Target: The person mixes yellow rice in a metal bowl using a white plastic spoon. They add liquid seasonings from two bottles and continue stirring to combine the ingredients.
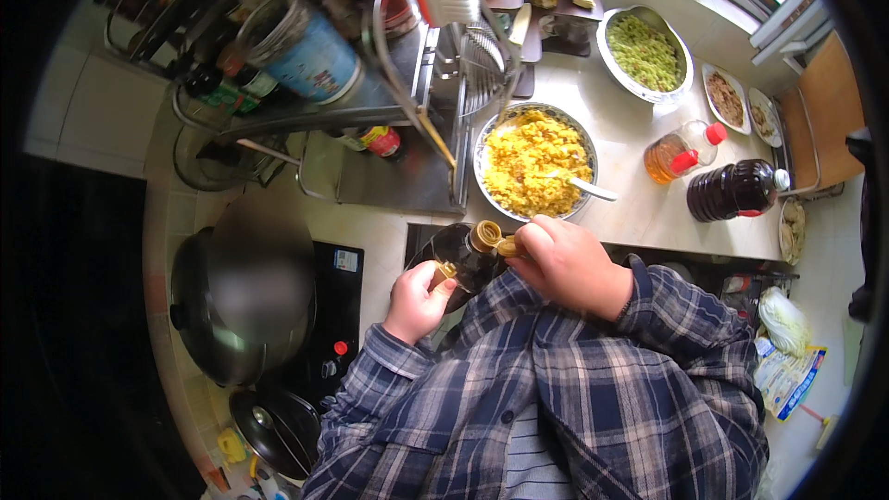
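Observation:
In front of my body stands a large dark bottle (474, 268) with a yellow-brown mouth, partly hidden by my sleeves. My right hand (576, 264) pinches a yellow cap (507, 247) right beside that mouth. On the bottle's other side, my left hand (419, 303) is closed around a small yellow piece (446, 270); whether it is joined to the bottle I cannot tell. Just beyond the hands sits a patterned bowl (481, 169) of chopped yellow food, a white spoon (593, 189) resting in it.
A white bowl (687, 74) of shredded green food, a clear red-capped bottle (669, 157) and a dark ribbed jug (732, 190) stand on the counter. Left are a metal rack (389, 167) and a lidded wok (245, 315) on the stove. Cabbage (785, 321) lies far right.

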{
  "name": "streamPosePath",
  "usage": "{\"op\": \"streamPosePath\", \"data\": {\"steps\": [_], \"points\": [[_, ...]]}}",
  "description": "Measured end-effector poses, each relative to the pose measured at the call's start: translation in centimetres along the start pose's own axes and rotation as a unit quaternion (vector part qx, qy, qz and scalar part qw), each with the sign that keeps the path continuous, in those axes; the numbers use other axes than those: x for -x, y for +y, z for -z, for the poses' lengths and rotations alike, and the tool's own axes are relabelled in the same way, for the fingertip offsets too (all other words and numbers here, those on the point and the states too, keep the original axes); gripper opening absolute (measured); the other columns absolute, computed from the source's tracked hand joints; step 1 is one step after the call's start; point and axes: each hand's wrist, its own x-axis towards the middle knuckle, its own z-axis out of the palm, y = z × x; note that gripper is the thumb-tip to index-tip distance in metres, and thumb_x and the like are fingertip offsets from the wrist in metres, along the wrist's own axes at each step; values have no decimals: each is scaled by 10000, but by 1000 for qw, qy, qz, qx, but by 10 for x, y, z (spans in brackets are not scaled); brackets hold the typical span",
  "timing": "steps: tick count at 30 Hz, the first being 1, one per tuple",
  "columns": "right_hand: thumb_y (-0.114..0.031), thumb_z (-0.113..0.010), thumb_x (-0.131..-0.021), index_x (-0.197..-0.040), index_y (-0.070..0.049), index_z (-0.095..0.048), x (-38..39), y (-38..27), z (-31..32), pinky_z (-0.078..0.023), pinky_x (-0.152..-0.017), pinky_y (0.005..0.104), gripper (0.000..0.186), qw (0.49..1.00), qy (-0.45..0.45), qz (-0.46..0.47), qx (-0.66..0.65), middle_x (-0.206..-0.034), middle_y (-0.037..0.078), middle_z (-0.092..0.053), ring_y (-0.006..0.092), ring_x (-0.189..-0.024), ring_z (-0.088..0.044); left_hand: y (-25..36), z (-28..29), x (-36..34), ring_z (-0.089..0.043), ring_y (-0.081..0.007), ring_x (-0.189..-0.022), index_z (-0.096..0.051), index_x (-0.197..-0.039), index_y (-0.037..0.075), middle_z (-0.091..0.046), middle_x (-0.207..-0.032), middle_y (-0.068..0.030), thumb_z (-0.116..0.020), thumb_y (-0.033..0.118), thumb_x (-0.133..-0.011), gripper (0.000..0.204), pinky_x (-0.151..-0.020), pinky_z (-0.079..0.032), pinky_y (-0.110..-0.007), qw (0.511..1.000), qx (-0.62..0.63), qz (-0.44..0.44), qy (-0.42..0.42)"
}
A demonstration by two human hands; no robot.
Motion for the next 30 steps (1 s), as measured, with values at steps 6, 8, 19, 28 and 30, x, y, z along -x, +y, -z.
{"op": "streamPosePath", "data": {"steps": [6,8,19,28,30], "points": [[-162,-663,-845,-937,-40,-518,21,19,3,-497,-676,420,211,997,51,-38,-54,-849,147,-570,342,-776,-593,13,-15,-23,-464,-201,-567,-539,-816,-4,-524,-652,-112,-664,132,-892,200,-536,-396,-329,999,-16,13,-31],[-157,-658,-848,-943,-35,-513,27,25,3,-495,-680,424,212,995,60,-48,-57,-853,149,-571,347,-780,-591,18,-19,-29,-468,-203,-573,-546,-821,-7,-534,-658,-116,-660,128,-893,191,-543,-402,-331,999,-27,17,-40],[-151,-658,-843,-961,-27,-488,40,50,8,-488,-704,433,241,992,60,-85,-77,-861,150,-577,348,-821,-594,33,-34,-58,-527,-221,-609,-575,-831,-17,-581,-700,-141,-655,130,-894,178,-590,-444,-337,994,-77,30,-70],[-164,-666,-839,-1010,-52,-513,39,71,19,-492,-689,443,256,985,113,-95,-84,-839,148,-576,353,-791,-601,43,-39,-65,-542,-229,-623,-574,-829,-16,-590,-713,-140,-656,124,-890,173,-608,-451,-340,991,-101,38,-82],[-170,-693,-803,-1047,-63,-534,42,83,19,-494,-682,430,311,983,133,-120,-24,-867,130,-574,335,-800,-600,44,-39,-65,-521,-203,-623,-567,-817,-12,-571,-698,-114,-648,127,-896,179,-603,-442,-332,992,-92,44,-80]]}}
